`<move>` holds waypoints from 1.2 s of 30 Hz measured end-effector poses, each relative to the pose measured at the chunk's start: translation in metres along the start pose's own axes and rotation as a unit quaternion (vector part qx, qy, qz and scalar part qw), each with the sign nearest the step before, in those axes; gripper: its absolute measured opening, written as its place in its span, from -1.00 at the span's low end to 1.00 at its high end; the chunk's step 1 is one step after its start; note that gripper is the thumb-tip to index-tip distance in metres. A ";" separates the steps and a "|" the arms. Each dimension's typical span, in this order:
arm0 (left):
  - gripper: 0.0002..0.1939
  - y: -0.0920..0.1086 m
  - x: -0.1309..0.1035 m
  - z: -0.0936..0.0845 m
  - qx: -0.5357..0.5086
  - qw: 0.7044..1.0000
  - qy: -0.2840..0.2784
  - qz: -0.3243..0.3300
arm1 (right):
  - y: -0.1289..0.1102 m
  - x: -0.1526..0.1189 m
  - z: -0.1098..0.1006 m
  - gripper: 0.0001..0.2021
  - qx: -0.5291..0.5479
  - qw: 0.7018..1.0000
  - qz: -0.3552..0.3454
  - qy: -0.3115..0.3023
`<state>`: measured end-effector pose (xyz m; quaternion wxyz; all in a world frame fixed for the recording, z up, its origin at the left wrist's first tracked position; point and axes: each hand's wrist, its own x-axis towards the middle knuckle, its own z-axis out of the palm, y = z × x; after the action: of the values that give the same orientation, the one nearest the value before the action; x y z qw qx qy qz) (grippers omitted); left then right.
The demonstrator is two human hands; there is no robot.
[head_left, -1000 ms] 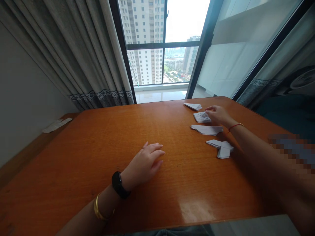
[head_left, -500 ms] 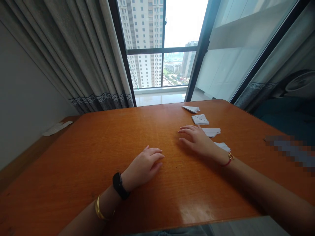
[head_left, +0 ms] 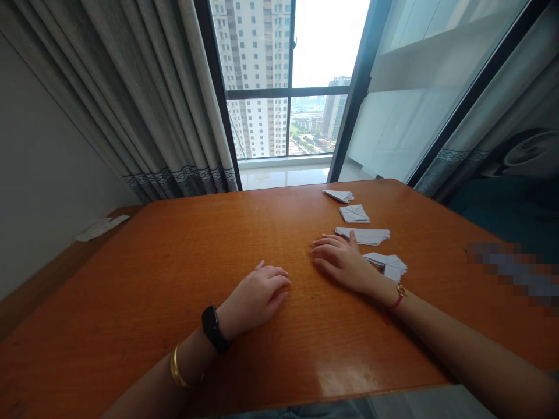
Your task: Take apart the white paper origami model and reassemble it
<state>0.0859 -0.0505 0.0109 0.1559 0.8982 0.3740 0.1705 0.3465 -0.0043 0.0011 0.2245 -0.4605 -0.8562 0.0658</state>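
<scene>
My left hand lies on the wooden table, fingers loosely stretched out and nothing in them. To its right, my right hand rests palm down with its fingers extended and holds nothing. Close beyond the right hand lies a long folded paper strip, its near edge partly behind a finger. A folded paper piece shaped like a pistol is just right of the right hand, partly hidden by it. Farther back lie a square folded paper and a pointed folded paper plane.
Some white paper sits on a ledge left of the table. A blurred-out patch covers something at the right side. Grey curtains and a glass door stand behind the table; a fan is at the far right.
My right hand has moved a little toward me and left, uncovering more of the long strip and the pistol-shaped paper. My left hand has hardly moved.
</scene>
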 end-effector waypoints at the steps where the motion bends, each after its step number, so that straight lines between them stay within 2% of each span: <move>1: -0.79 0.000 0.000 0.000 0.001 1.000 0.000 0.000 | -0.001 -0.001 0.000 -0.80 0.004 1.000 -0.004 -0.003; 7: -0.79 -0.001 0.001 0.001 0.001 1.000 -0.002 -0.004 | -0.014 -0.004 0.005 -0.80 0.026 0.998 -0.051 -0.022; 14: -0.78 -0.001 0.000 0.002 0.006 1.000 0.002 -0.007 | -0.019 -0.006 0.011 -0.80 0.014 0.998 -0.046 -0.028; 17: -0.79 -0.001 0.000 0.002 0.009 1.000 0.002 -0.008 | -0.013 0.001 0.007 -0.76 -0.011 0.998 -0.060 -0.024; 20: -0.79 -0.001 0.000 0.002 0.007 1.000 -0.001 -0.012 | 0.019 0.024 -0.008 -0.74 -0.058 0.998 -0.025 0.018; 24: -0.79 0.000 0.000 0.001 0.004 1.000 -0.006 -0.016 | 0.104 0.069 -0.032 -0.57 -0.124 0.973 0.172 0.094; 26: -0.79 0.000 0.000 0.001 0.003 1.000 -0.007 -0.016 | 0.146 0.086 -0.039 -0.42 -0.131 0.956 0.248 0.082; 28: -0.79 0.001 0.000 0.001 0.000 1.000 -0.009 -0.017 | 0.179 0.097 -0.039 -0.31 -0.136 0.952 0.270 0.048; 31: -0.78 0.001 -0.001 0.002 -0.002 1.000 -0.012 -0.023 | 0.206 0.106 -0.031 -0.29 -0.136 0.954 0.268 -0.008; 36: -0.78 0.002 -0.001 0.002 -0.001 1.000 -0.015 -0.025 | 0.217 0.115 -0.020 -0.38 -0.091 0.957 0.270 -0.053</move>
<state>0.0872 -0.0526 0.0092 0.1667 0.8907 0.3939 0.1539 0.4653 0.2110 -0.0126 0.1096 -0.6888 -0.7132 0.0698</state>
